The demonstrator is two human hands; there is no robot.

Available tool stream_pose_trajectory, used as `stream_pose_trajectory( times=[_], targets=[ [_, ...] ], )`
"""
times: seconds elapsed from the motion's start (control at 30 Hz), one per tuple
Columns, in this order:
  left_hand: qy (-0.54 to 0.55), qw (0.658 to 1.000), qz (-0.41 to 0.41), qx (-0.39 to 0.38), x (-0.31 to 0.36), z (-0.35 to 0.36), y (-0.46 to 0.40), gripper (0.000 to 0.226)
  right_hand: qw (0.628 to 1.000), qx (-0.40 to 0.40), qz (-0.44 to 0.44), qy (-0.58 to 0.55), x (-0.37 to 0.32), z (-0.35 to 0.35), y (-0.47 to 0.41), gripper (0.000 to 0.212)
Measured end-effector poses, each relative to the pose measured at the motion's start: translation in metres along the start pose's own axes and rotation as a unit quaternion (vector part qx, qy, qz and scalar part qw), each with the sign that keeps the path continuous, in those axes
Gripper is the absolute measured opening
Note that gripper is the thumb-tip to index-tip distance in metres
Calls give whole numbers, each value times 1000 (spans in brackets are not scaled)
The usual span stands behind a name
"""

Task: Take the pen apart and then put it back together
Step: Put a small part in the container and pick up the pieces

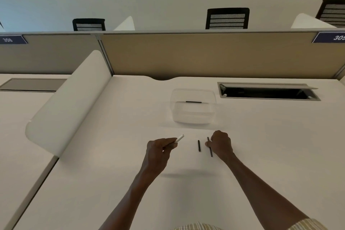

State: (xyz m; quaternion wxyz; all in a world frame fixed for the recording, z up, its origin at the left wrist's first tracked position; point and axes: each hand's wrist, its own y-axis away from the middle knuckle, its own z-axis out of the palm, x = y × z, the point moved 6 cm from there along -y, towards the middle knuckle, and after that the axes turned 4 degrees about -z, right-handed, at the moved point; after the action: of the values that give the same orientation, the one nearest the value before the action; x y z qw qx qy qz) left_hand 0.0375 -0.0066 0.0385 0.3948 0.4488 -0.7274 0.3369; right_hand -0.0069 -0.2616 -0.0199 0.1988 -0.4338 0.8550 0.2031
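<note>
Just nearer than the clear plastic tray [193, 115] on the white bench [112, 173], both hands are working over the pen parts. The left hand [158, 150] is gripping a white pen barrel [180, 138] in closed fingers [170, 141], its free end pointing up toward the tray's near left corner. The right hand [221, 144] is curling down onto the bench below the tray's near right corner, its fingers [208, 144] pinching a thin black rod [209, 146] that is lying on the surface. A second, shorter black piece [199, 146] is lying loose between the two hands, apart from both. Inside the tray, a dark strip [193, 102] is resting near its far wall. To the tray's right, an open cable slot [268, 92] is sitting in the bench.
</note>
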Motion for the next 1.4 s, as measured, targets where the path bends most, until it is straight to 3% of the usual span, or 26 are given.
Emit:
stream_pose_trajectory(
  times=[0.17,0.33,0.47,0.63,0.9,1.0,1.2,1.4],
  targets=[
    [4,1000,-5,-1,1,0,-1,28,999,9,30,10,-3,-2,-7,22],
    [16,1000,-6,0,5,2,2,22,999,-7,41,-4,0,-3,-6,28],
    [22,1000,-16,6,7,2,3,16,999,1,-5,-35,-7,-11,1,36],
    [19,1000,2,4,13,0,2,25,986,53,-51,-150,-35,-45,18,25],
    [17,1000,18,-3,23,0,0,21,939,161,-138,-270,-89,-99,49,25],
    [27,999,26,7,29,-1,1,29,916,192,-170,-309,-105,-107,62,26],
    [32,999,35,24,36,-4,2,17,899,214,-196,-328,-120,-109,76,26],
    [43,998,30,27,38,-8,2,27,896,215,-200,-333,-122,-110,79,27]
  ],
)
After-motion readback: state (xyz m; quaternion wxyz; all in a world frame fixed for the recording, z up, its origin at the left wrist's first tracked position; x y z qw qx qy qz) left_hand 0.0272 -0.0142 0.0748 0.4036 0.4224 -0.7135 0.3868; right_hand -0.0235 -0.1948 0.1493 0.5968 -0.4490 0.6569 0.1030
